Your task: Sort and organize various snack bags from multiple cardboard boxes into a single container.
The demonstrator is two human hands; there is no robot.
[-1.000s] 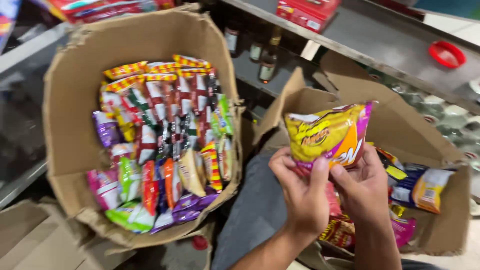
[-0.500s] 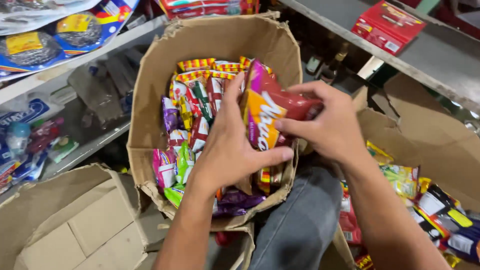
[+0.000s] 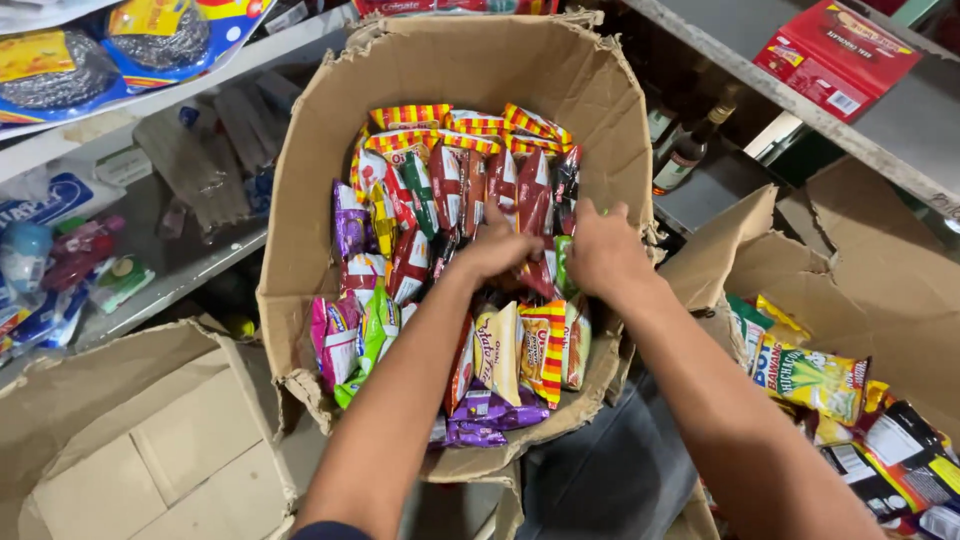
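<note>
Both hands, left hand (image 3: 497, 248) and right hand (image 3: 600, 252), pinching snack packets (image 3: 445, 190) mid cardboard box (image 3: 300, 250), tightly packed to every edge.

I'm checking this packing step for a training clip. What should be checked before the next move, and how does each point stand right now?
1. Both hands inside the box: ok. The left hand and right hand are down among the snack packets.
2. What the fingers grip: cannot tell, they are buried between packets.
3. Packets in upright rows: ok at the back; the front ones lean.
4. Room left in the cardboard box: not ok, it looks packed nearly full.
5. Box walls sound: not ok, the front rim is torn and sagging.
6. More stock close by: ok, the second box on the right holds loose packets.
</note>
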